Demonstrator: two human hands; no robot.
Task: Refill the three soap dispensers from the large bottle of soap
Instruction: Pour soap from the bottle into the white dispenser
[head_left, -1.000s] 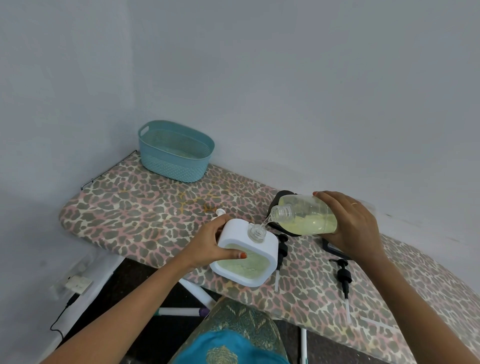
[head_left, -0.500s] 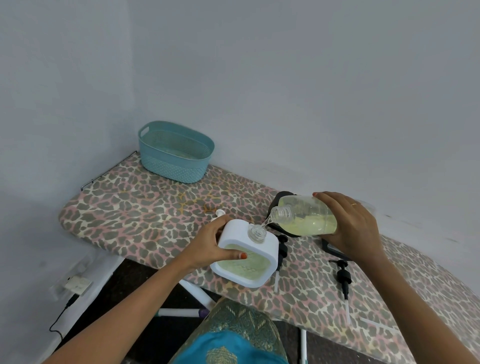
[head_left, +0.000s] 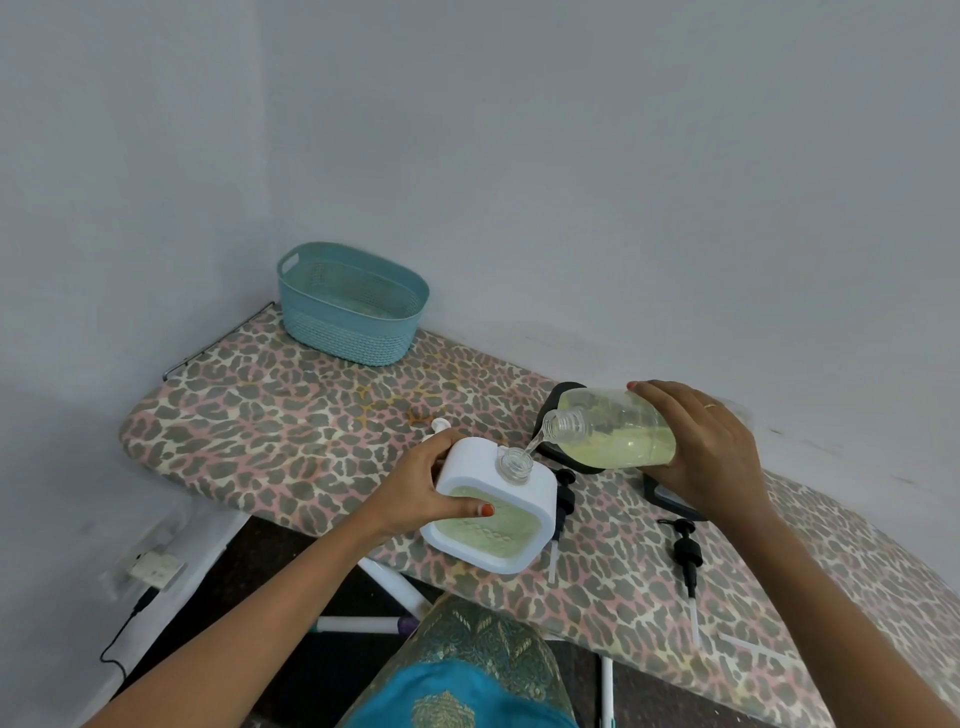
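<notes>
Head camera. Gripping a white soap dispenser (head_left: 470, 460) with the left hand (head_left: 415, 488), thumb laid across the near face with its painted nail on the clear window, the other fingers curled round the far side out of sight. Tilted toward the camera over the near edge of a leopard-print ironing board (head_left: 270, 415), open neck up and just right of those fingers. Pale yellow-green soap showing in the window under the thumb.

Clasping the large clear bottle (head_left: 618, 426) with the right hand (head_left: 711, 452), fingers curled over the top of its base end, thumb at the underside, ring on one finger. Lying almost level, mouth pointing left, away from the right fingers and just above the dispenser's neck. Partly full of the same soap, pooled along the lower side. Running in a thin stream (head_left: 534, 446) from the mouth down into the neck.

Behind the bottle, left of the right fingertips, a dark container (head_left: 566, 395), partly hidden. Under the right palm, another dark object (head_left: 670, 501), mostly covered, kind unclear. Between the two hands, just beside the dispenser, a black pump (head_left: 563, 499) with its tube lying flat. Below the right wrist, a second black pump (head_left: 685, 551), also flat on the board. Just behind the left fingers, a small white pump top (head_left: 440, 427). Well beyond the left hand, at the far end of the board, a teal basket (head_left: 343, 332).
</notes>
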